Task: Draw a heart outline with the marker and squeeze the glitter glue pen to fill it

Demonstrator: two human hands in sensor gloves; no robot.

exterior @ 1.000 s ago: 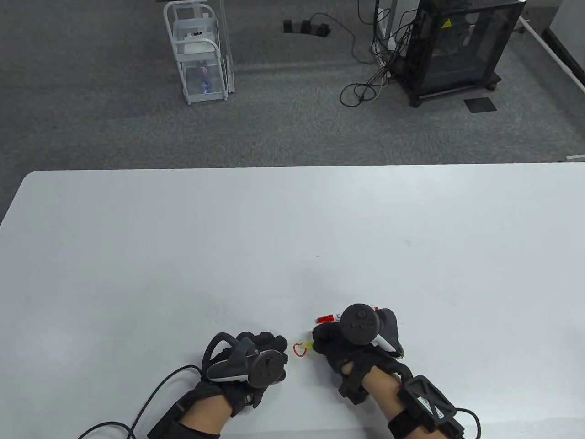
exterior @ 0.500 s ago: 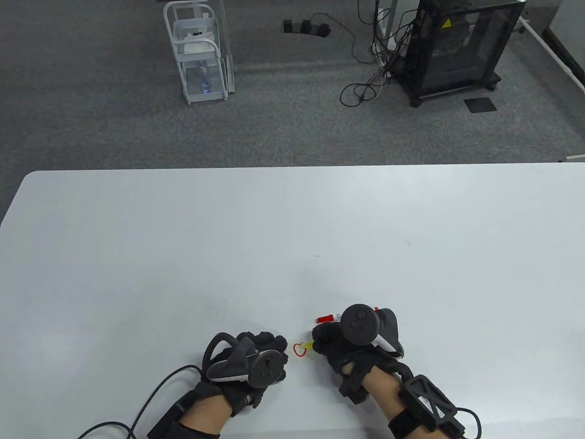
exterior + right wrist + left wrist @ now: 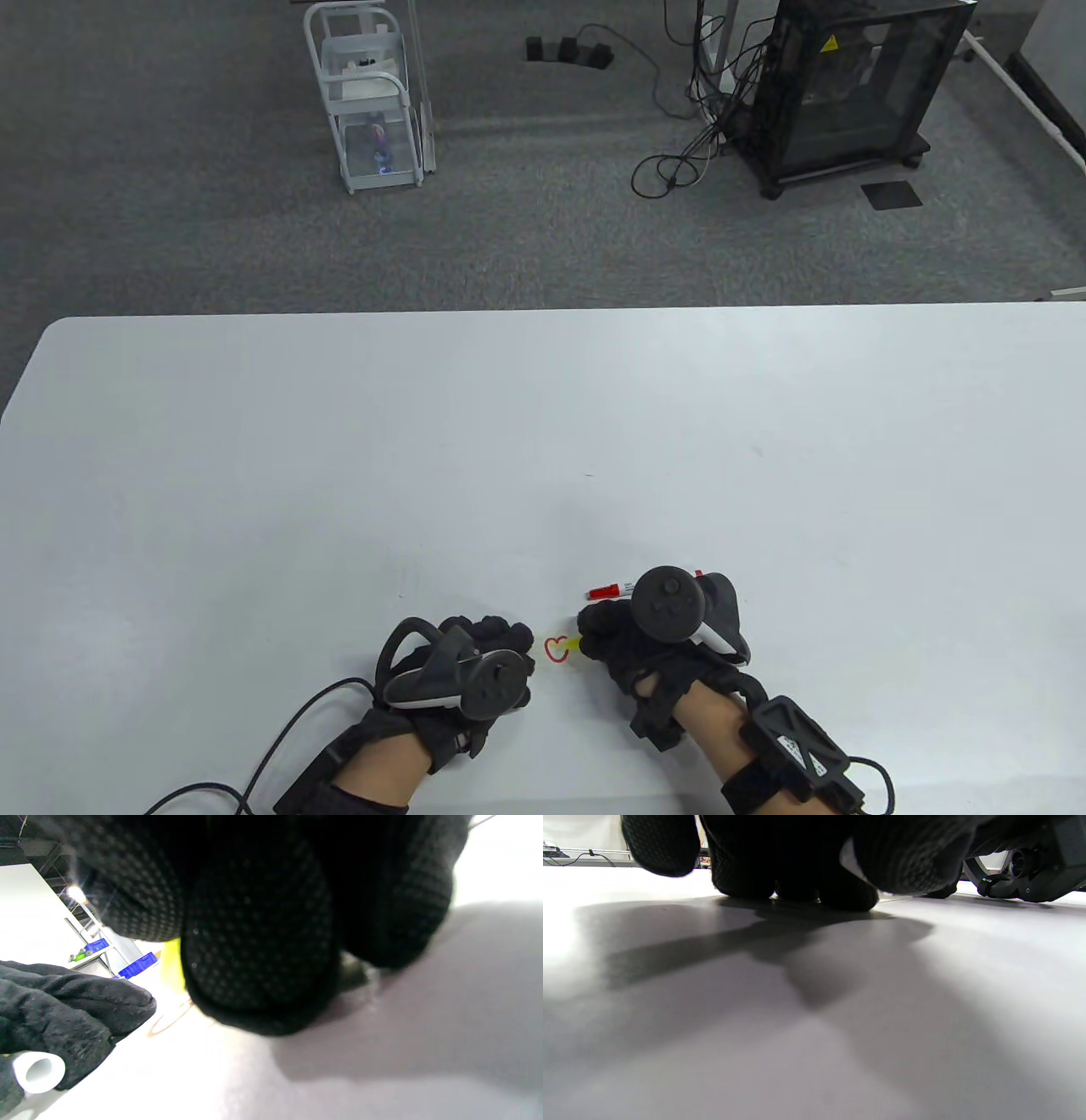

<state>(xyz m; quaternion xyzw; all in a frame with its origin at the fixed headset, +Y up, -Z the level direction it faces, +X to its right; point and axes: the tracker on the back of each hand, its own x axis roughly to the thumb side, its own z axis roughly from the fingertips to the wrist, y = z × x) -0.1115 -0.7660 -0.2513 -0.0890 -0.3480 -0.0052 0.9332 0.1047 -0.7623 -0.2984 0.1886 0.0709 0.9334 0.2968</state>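
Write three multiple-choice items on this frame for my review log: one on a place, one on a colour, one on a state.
1. Where does the red marker lie?
A. On the table beyond the right hand
B. In the left hand
C. On the floor by the cart

2. What colour is the heart outline drawn on the table?
A. Blue
B. Red
C. Black

3. What is the right hand doing?
A. Lying flat with straight fingers
B. Gripping the glitter glue pen, its yellow tip at the heart
C. Holding the marker upright

Answers:
1 A: the table view shows the marker lying flat on the table, partly hidden behind the right hand's tracker.
2 B: the small outline between the hands is red.
3 B: the fingers curl round the pen in the table view, and yellow shows between them in the right wrist view.
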